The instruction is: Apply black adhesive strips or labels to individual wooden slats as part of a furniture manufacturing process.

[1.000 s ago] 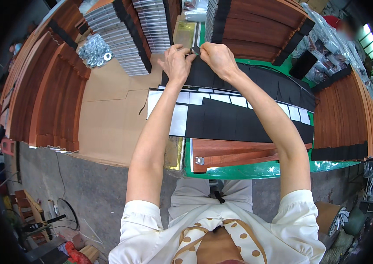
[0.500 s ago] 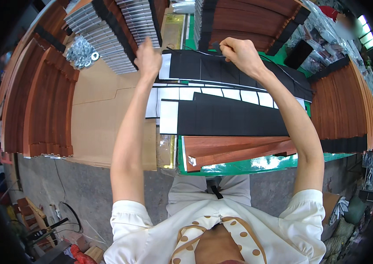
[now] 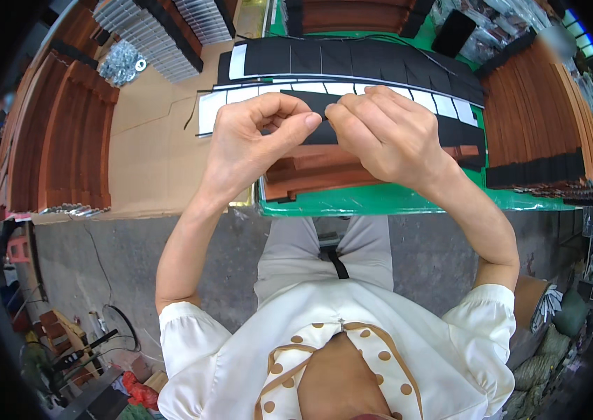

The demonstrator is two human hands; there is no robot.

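My left hand (image 3: 247,143) is held above the near edge of the table, thumb and forefinger pinched together. Close against it is my right hand (image 3: 391,136), its fingers curled closed. A small dark bit shows between the fingertips, too small to name against the black behind it. Under the hands lies a black panel (image 3: 310,133), partly covered by them. Farther back are a white strip with black cross lines (image 3: 209,115) and another black panel (image 3: 380,59) with a white end. Reddish-brown slats (image 3: 303,175) lie nearest me, below my hands.
Stacked brown slats with black-banded ends (image 3: 534,119) stand at the right, and more brown stacks (image 3: 76,140) at the left. Silvery-edged stacks (image 3: 149,42) and a bag of metal rings (image 3: 120,63) sit at back left on cardboard (image 3: 146,140). A black phone-like slab (image 3: 452,33) lies at back right.
Both hands have come back toward me from the rear panel and drawn together over the near panel. The whole view has shifted, so the table sits higher in the picture.
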